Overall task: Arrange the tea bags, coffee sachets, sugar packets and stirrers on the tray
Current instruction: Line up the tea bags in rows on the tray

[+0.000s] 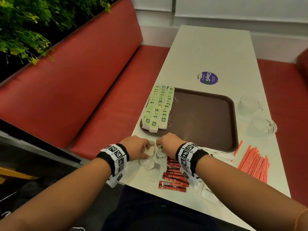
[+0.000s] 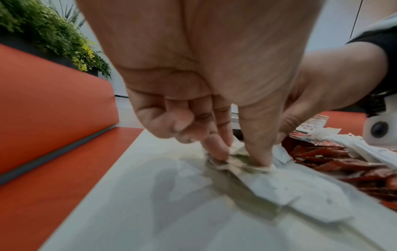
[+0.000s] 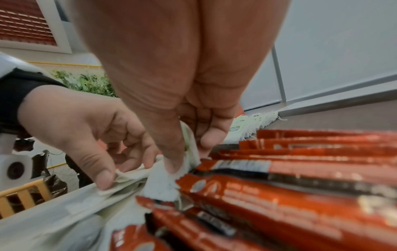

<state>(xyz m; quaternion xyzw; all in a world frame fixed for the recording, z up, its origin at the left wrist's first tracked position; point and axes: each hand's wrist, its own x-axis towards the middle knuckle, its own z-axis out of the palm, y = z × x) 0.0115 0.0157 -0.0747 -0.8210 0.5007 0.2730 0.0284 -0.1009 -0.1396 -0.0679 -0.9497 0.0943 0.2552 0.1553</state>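
A brown tray (image 1: 203,114) lies on the white table (image 1: 210,52), with rows of green-tagged tea bags (image 1: 158,107) along its left side. Just in front of the tray, a small heap of loose white tea bags (image 1: 151,161) lies on the table. My left hand (image 1: 138,147) pinches a tea bag (image 2: 238,161) from this heap between thumb and fingers. My right hand (image 1: 168,144) pinches another tea bag (image 3: 187,152) beside it. Red coffee sachets (image 1: 175,175) lie under my right wrist, white sugar packets (image 1: 206,192) to their right, and orange stirrers (image 1: 255,162) at the far right.
Two clear glass cups (image 1: 250,104) (image 1: 263,125) stand right of the tray. A purple round sticker (image 1: 207,78) is on the table beyond it. A red bench (image 1: 75,80) runs along the left, with green plants (image 1: 25,25) behind.
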